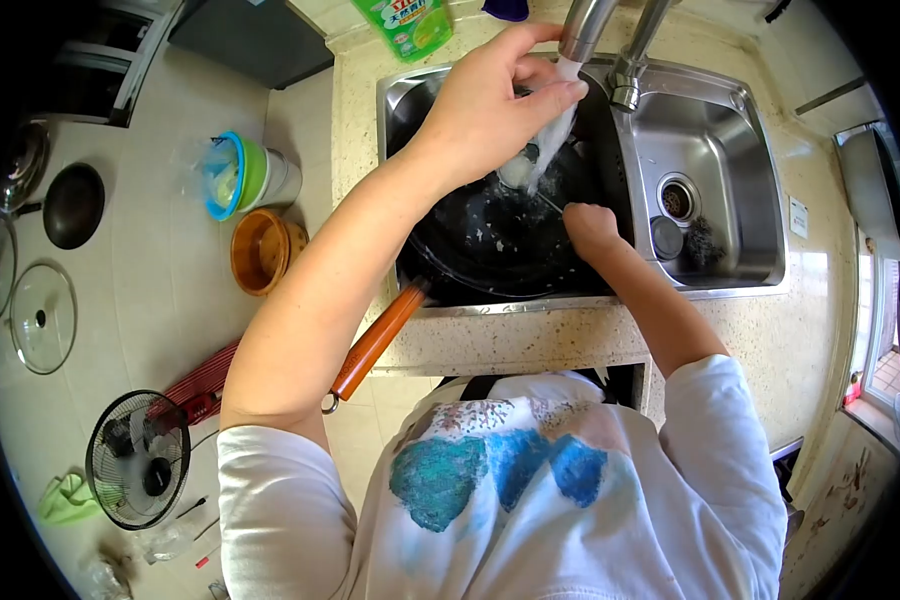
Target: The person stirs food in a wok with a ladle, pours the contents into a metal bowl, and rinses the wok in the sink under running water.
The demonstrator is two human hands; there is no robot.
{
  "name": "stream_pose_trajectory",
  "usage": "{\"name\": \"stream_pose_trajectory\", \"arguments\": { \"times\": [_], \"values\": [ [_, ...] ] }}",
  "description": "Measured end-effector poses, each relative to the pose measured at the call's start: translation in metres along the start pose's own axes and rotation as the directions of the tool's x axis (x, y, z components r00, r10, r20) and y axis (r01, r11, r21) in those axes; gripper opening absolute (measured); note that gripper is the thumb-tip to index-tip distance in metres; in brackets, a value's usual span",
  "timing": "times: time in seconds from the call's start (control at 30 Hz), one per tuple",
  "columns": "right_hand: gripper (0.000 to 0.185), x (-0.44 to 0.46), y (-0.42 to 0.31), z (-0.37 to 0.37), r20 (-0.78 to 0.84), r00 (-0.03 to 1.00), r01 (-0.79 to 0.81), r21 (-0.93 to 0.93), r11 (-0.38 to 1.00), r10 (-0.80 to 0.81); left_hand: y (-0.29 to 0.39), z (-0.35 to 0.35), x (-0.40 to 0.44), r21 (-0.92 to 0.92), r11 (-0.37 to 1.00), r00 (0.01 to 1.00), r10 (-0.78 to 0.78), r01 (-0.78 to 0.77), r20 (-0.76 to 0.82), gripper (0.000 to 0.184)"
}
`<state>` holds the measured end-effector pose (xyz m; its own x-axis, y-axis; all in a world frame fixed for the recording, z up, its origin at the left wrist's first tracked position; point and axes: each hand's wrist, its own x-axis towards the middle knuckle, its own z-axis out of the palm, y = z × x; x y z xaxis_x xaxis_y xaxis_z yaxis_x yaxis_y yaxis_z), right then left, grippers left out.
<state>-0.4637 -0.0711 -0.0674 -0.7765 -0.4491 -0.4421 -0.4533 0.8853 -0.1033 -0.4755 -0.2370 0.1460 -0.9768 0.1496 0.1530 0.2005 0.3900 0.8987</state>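
My left hand [490, 105] is up at the faucet [588, 28], its fingers and thumb curled about the spout's lower end, where water streams down. Below, a large black wok [470, 250] lies in the left sink basin, wet and with pale bits on its surface. Its wooden handle [380, 340] sticks out over the counter's front edge. My right hand [592, 230] is closed in a fist over the wok's right side, around a thin metal handle [550, 203]. A pale round shape [517, 172] under the stream is blurred by water; I cannot tell what it is.
The right sink basin [710, 110] holds a drain, a dark round lid [667, 238] and a dark scouring pad [705, 243]. A green detergent pouch [407, 25] stands behind the sink. Left on the floor are a brown pot [260, 252], a bucket [227, 175] and a fan [138, 460].
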Motion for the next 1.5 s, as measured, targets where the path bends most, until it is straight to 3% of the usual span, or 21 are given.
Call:
{"name": "stream_pose_trajectory", "arguments": {
  "times": [0.1, 0.17, 0.2, 0.23, 0.27, 0.3, 0.33, 0.4, 0.5, 0.53, 0.6, 0.63, 0.67, 0.73, 0.8, 0.93, 1.0, 1.03, 1.07, 1.13, 1.5],
  "values": [
    [0.013, -0.009, -0.005, -0.016, 0.042, 0.998, 0.048, 0.135, 0.990, -0.054, -0.034, 0.010, 0.003, -0.162, 0.986, 0.999, -0.039, 0.043, 0.031, 0.028],
    [0.016, 0.008, 0.005, 0.002, 0.138, 0.957, 0.205, 0.299, 0.932, -0.255, -0.042, 0.014, 0.000, -0.104, 0.988, 0.991, -0.102, 0.111, 0.089, 0.028],
    [0.016, 0.005, 0.006, -0.005, 0.133, 0.960, 0.199, 0.299, 0.933, -0.248, -0.048, 0.015, -0.002, -0.036, 0.983, 0.975, -0.174, 0.180, 0.136, 0.028],
    [0.016, 0.001, 0.004, -0.017, 0.283, 0.941, -0.064, 0.684, 0.726, -0.184, -0.058, 0.018, -0.005, 0.059, 0.980, 0.965, -0.197, 0.190, 0.173, 0.027],
    [0.017, -0.004, 0.003, -0.028, 0.431, 0.880, -0.349, 0.871, 0.347, -0.197, -0.069, 0.021, -0.009, 0.154, 0.969, 0.953, -0.224, 0.194, 0.206, 0.027],
    [0.017, -0.009, 0.005, -0.037, 0.471, 0.847, -0.423, 0.878, 0.224, -0.247, -0.077, 0.026, -0.010, 0.344, 0.901, 0.877, -0.374, 0.266, 0.303, 0.029],
    [0.017, -0.012, 0.004, -0.039, 0.467, 0.850, -0.420, 0.880, 0.220, -0.244, -0.082, 0.031, -0.010, 0.529, 0.795, 0.771, -0.526, 0.297, 0.359, 0.031],
    [0.016, -0.019, 0.000, -0.041, 0.462, 0.855, -0.488, 0.871, -0.062, -0.236, -0.090, 0.046, -0.018, 0.429, 0.661, 0.547, -0.751, 0.616, 0.370, 0.041],
    [0.018, -0.025, -0.007, -0.041, 0.407, 0.882, -0.420, 0.907, -0.005, -0.240, -0.114, 0.074, -0.027, 0.074, 0.449, 0.396, -0.844, 0.890, 0.361, 0.052],
    [0.020, -0.027, -0.010, -0.046, 0.365, 0.896, -0.376, 0.927, 0.007, -0.252, -0.123, 0.083, -0.029, -0.001, 0.429, 0.391, -0.823, 0.903, 0.412, 0.045],
    [0.028, -0.035, 0.001, -0.069, 0.317, 0.904, -0.300, 0.948, 0.105, -0.286, -0.137, 0.103, -0.033, -0.010, 0.505, 0.482, -0.819, 0.863, 0.311, 0.034],
    [0.031, -0.036, 0.011, -0.082, 0.239, 0.936, -0.147, 0.932, 0.332, -0.258, -0.139, 0.111, -0.034, -0.166, 0.442, 0.471, -0.846, 0.882, 0.250, 0.016],
    [0.034, -0.033, 0.021, -0.088, 0.154, 0.956, 0.007, 0.841, 0.540, -0.252, -0.141, 0.116, -0.035, -0.163, 0.443, 0.472, -0.845, 0.881, 0.252, 0.016],
    [0.039, -0.009, 0.056, -0.091, 0.100, 0.987, -0.149, 0.871, 0.468, 0.129, -0.132, 0.118, -0.037, -0.464, 0.316, 0.447, -0.871, 0.828, 0.205, 0.009],
    [0.046, 0.028, 0.097, -0.079, -0.225, 0.854, -0.077, 0.836, 0.543, 0.468, -0.127, 0.113, -0.037, -0.490, 0.268, 0.422, -0.875, 0.829, 0.235, 0.011],
    [0.055, 0.058, 0.103, -0.098, -0.208, 0.879, -0.083, 0.820, 0.566, 0.430, -0.120, 0.102, -0.039, -0.638, 0.205, 0.462, -0.846, 0.742, 0.265, 0.010],
    [0.061, 0.077, 0.099, -0.092, -0.177, 0.863, -0.181, 0.767, 0.616, 0.473, -0.118, 0.098, -0.041, -0.689, 0.176, 0.463, -0.849, 0.703, 0.256, 0.010],
    [0.065, 0.089, 0.098, -0.084, -0.146, 0.835, -0.172, 0.847, 0.503, 0.531, -0.120, 0.096, -0.043, -0.698, 0.162, 0.470, -0.838, 0.698, 0.276, 0.009],
    [0.065, 0.097, 0.102, -0.076, -0.147, 0.839, -0.168, 0.846, 0.506, 0.524, -0.122, 0.095, -0.045, -0.706, 0.147, 0.477, -0.828, 0.693, 0.296, 0.009],
    [0.063, 0.095, 0.098, -0.082, -0.129, 0.786, -0.251, 0.828, 0.502, 0.605, -0.120, 0.093, -0.046, -0.707, 0.158, 0.479, -0.831, 0.689, 0.282, 0.009],
    [0.034, 0.096, 0.107, -0.088, 0.014, 0.859, -0.214, 0.918, 0.334, 0.512, -0.119, 0.091, -0.046, -0.689, 0.172, 0.485, -0.825, 0.705, 0.290, 0.008]
  ]
}}
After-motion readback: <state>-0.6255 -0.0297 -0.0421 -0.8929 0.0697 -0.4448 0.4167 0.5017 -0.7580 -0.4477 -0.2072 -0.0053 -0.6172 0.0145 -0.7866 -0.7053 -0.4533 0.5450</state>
